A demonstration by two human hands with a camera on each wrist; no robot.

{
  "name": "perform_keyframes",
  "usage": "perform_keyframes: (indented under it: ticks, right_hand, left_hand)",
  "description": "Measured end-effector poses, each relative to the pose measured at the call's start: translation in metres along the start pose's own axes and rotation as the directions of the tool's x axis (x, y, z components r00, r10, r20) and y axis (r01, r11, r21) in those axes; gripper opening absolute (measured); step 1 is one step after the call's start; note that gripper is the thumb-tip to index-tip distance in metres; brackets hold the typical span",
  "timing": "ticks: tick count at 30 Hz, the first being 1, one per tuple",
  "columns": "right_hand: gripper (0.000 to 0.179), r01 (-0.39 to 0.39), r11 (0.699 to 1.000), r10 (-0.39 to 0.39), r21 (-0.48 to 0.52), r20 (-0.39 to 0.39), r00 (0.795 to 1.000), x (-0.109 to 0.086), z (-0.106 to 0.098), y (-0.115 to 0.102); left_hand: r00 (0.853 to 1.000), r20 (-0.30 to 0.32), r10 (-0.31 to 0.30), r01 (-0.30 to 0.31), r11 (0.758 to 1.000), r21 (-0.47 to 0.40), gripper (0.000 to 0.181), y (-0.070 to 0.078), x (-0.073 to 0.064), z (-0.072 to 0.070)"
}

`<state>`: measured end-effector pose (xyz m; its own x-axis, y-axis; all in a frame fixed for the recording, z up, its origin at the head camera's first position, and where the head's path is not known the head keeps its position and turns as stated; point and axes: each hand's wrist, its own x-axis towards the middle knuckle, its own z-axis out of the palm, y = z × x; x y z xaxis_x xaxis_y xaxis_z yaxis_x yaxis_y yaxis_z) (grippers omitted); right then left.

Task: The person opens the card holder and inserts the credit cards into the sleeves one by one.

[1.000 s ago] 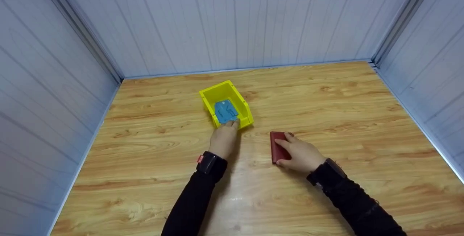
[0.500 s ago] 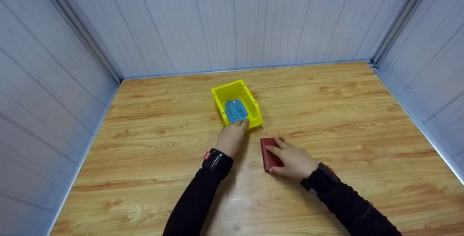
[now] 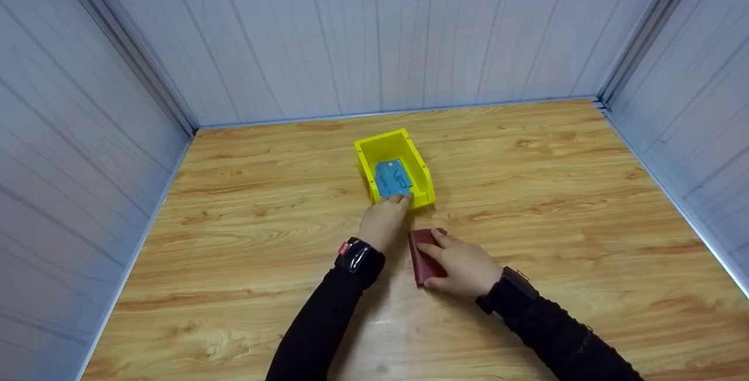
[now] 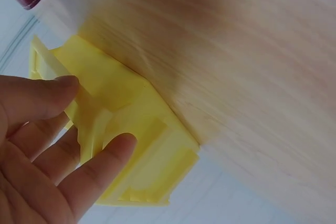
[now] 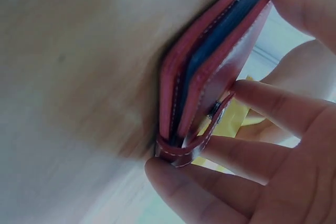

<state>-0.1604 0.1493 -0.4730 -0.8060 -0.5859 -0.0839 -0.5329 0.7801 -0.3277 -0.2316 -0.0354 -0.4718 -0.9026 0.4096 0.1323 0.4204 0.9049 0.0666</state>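
Dark-red leather wallet (image 3: 427, 265), just off the near side of the yellow plastic storage bin (image 3: 386, 148), slightly right of its front lip (image 3: 422, 199). Flat on the surface (image 3: 556, 194) or barely above it; cannot tell which. Grasped from its right side by the right hand (image 3: 468, 268): thumb at the end farther from the bin, fingers spread over the cover and the end nearer the bin, probably to steady the full length at once. Folded shut, spine turned away from the palm. Stitched strap (image 5: 181, 155) wrapped round the opening edge, with a metal snap (image 5: 216, 109) against the cover, likely to keep the halves together; cannot tell whether fully pressed home. Dark blue inner layer (image 5: 226, 27) showing between the covers.

At the bin's front, left hand (image 3: 383, 220) pinching the lip, fingertips hooked over into the bin; held there perhaps because of so low and near an edge. Inside the bin, toward the lip, blue card marked VIP (image 3: 393, 177), lying flat, possibly one of several; too small to count. On each arm, nearer than the bin, black wrist strap (image 3: 358, 257) and black sleeve (image 3: 316, 322). Beyond the bin, pale panelled wall (image 3: 380, 35).
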Motion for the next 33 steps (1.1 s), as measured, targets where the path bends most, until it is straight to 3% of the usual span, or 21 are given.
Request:
perform_keyframes:
  ticks: [8,16,23,33]
  right_hand:
    - [0.071,0.047,0.999,-0.047,-0.015,-0.021,0.999,-0.001,0.003,-0.004]
    - [0.070,0.079,0.996,-0.079,-0.044,-0.019,0.997,-0.002,0.005,-0.010]
    - [0.068,0.098,0.994,-0.100,-0.045,-0.032,0.994,-0.002,0.007,-0.012]
    - [0.068,0.110,0.993,-0.111,-0.038,-0.037,0.993,-0.004,0.008,-0.016]
  left_hand:
    - [0.997,0.059,0.040,-0.041,0.999,0.014,0.048,0.011,0.007,-0.002]
    - [0.994,0.067,0.091,-0.093,0.995,0.036,0.048,0.020,0.012,-0.001]
    - [0.981,0.150,0.122,-0.123,0.992,-0.003,0.053,0.029,0.018,-0.004]
    - [0.964,0.212,0.160,-0.163,0.987,-0.002,0.053,0.040,0.023,-0.004]
